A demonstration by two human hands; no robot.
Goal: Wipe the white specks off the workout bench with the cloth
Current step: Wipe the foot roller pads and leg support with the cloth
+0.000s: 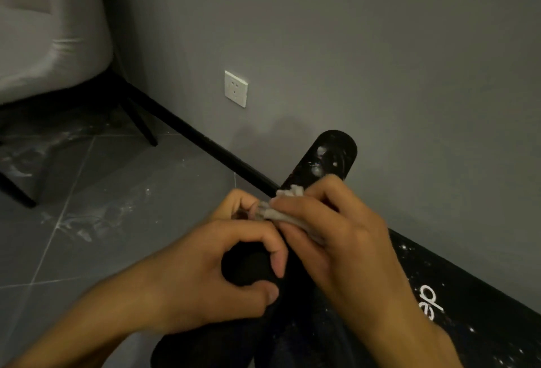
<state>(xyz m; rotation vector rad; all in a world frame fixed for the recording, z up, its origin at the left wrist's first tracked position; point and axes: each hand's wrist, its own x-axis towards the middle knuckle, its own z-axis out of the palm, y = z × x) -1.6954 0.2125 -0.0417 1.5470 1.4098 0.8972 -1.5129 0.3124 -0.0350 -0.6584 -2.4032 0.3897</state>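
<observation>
The left hand (216,277) curls round a black padded roller (246,268), probably to steady the bench (347,145) lying along the wall (380,60). The right hand (330,230) grips the bunched cloth (282,211) against the pad, just short of 2 white smears (316,170) at the far end

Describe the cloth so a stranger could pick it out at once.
Find the long black workout bench by the grey wall. Over it, the right hand pinches a small crumpled cloth, beside the left hand gripping a black roller. It is the only pale fabric between the two hands.
</observation>
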